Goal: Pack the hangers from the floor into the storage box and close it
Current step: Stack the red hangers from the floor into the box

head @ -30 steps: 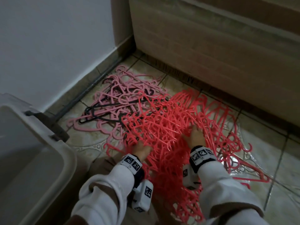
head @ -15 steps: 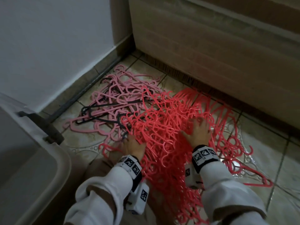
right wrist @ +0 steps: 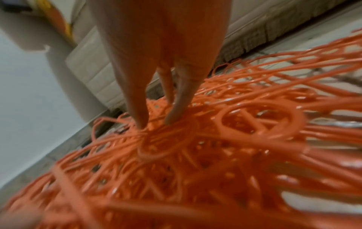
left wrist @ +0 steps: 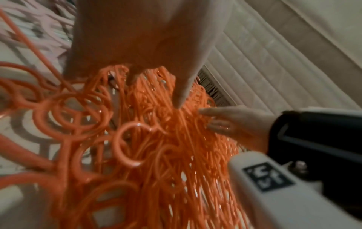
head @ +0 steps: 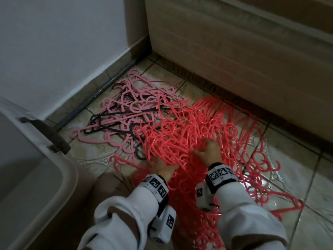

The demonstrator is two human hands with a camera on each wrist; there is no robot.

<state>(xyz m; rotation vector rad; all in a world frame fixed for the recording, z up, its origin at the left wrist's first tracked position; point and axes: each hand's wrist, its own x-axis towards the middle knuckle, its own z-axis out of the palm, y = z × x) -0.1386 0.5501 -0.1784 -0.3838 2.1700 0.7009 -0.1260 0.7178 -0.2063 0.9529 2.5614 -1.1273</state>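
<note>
Hangers of coral-red thin plastic [head: 187, 134] lie tangled — left hand [head: 162, 167] and right hand [head: 209, 152] press in with straight fingers, likely gathering a bundle for the grey plastic storage box [head: 54, 170].

Tangled heap of coral-red plastic hangers [head: 189, 134] on tiled floor [head: 297, 177], left hand [head: 162, 167] and right hand [head: 209, 152] pressed into it. Paler pink plastic hangers [head: 129, 98] and black hangers [head: 108, 121] behind. Translucent grey plastic storage box [head: 59, 170] at left edge.

Dim room, murky head view; glare on floor tiles [head: 281, 179]; wrist views motion-blurred, edges warped
</note>
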